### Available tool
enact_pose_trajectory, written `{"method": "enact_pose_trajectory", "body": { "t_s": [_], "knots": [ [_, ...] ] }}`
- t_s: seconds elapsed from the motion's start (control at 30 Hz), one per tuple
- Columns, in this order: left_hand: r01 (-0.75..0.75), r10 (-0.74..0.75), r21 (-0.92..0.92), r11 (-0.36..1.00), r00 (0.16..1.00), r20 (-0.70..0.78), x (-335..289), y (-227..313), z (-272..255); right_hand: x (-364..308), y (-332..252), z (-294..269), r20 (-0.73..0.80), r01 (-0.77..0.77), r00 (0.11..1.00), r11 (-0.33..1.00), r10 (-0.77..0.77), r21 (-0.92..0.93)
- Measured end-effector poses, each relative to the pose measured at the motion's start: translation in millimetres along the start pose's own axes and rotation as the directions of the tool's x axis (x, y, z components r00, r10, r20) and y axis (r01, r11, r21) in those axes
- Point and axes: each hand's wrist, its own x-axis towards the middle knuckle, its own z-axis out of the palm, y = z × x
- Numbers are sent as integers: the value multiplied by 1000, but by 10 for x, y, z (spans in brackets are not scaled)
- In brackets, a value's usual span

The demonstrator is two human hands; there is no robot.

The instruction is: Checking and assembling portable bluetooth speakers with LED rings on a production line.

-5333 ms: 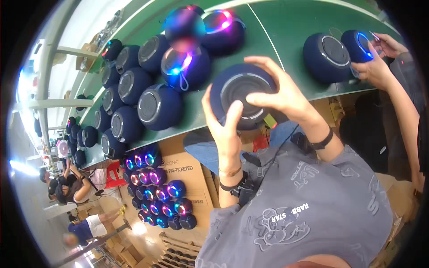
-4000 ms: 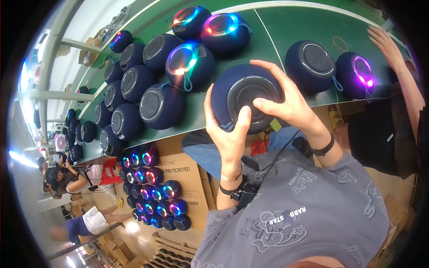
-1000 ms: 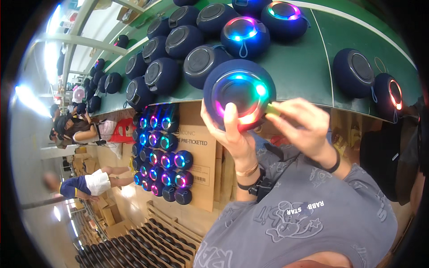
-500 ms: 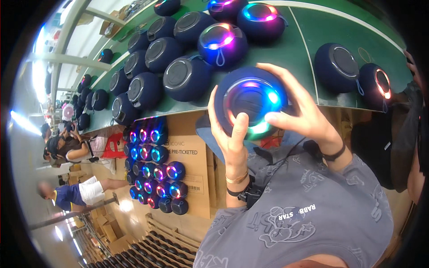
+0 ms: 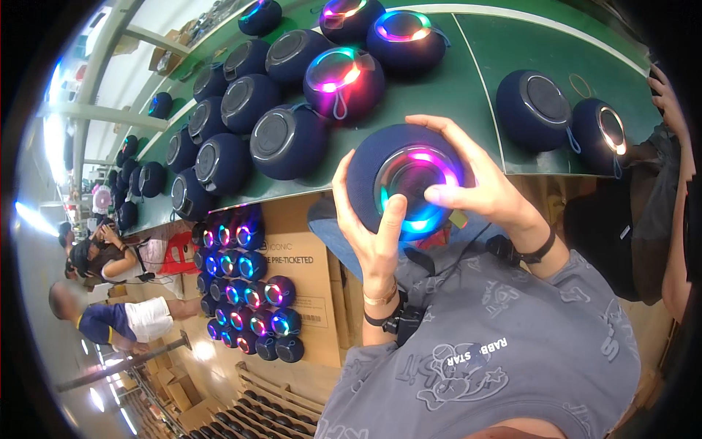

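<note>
Two people (image 5: 110, 285) sit or crouch at the far left, low on the floor beside a red stool (image 5: 174, 257). Right of them stands a brown cardboard box (image 5: 311, 293), and against its left side is a stack of small round speakers with glowing rainbow rings (image 5: 245, 289), touching one another in rows. Above the box runs a long green table (image 5: 482, 80), its near edge bent by the lens. On the table's left part lie many dark navy round fabric speakers, unlit (image 5: 219, 146), packed close in two rows; further along, three navy speakers with lit coloured rings (image 5: 344, 73) lie just beside them.

Near the middle, held over the table's near edge, is a round navy fabric-covered speaker with a ring glowing pink, purple and cyan (image 5: 406, 190). The left hand (image 5: 373, 234) cups it from below and from the left, fingers curled round its rim and the thumb lying up across the lit face. The right hand (image 5: 475, 186) grips it from the right, fingers arched over the upper rim, the thumb resting flat on the centre of the face. Both hands are closed firmly on it. A gold bracelet and a dark band (image 5: 380, 307) sit on the left wrist, a black band (image 5: 537, 252) on the right.

Right of the hands, two more navy speakers (image 5: 563, 117) lie on the table, the outer one faintly lit. At the far right edge another person's arm (image 5: 676, 183) reaches up toward them.
</note>
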Motion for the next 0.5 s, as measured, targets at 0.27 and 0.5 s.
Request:
{"method": "enact_pose_trajectory", "body": {
  "t_s": [0.27, 0.5],
  "knots": [
    [-52, 50, 121, 991, 999, 19, -13, 4, 60, 5, 48, -19, -91, 20, 996, 1000, -21, -11],
    [-11, 11, 49, 999, 1000, -6, 24, 9, 30, 16, 16, -77, 12, -16, 1000, 973, 14, 232]
  ]
}}
